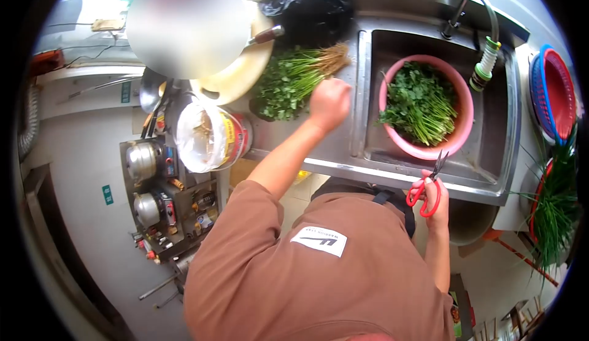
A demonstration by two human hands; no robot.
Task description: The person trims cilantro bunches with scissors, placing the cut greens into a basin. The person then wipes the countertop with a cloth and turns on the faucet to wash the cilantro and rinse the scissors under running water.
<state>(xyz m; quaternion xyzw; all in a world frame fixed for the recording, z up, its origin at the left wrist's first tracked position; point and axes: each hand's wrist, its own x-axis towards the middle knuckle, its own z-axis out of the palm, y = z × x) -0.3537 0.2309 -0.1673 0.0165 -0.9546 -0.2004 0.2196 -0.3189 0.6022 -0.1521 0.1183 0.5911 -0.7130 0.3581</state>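
Right hand (442,206): fingers wrapped round red-handled scissors (438,166), blades aimed away from body, probably for safe control; left hand (331,103) curled, can't tell if gripping, right by rooted coriander-like bunch (291,77) on steel counter (276,135), roots lined up sinkward, likely for easy reach; leafy greens (420,98) heaped in pink basin (468,108) inside sink (496,138), likely to contain drips

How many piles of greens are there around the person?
3: a leafy pile on the metal counter by the left hand, a second pile in the pink basin inside the sink, and long thin leaves at far right. More could be hidden.
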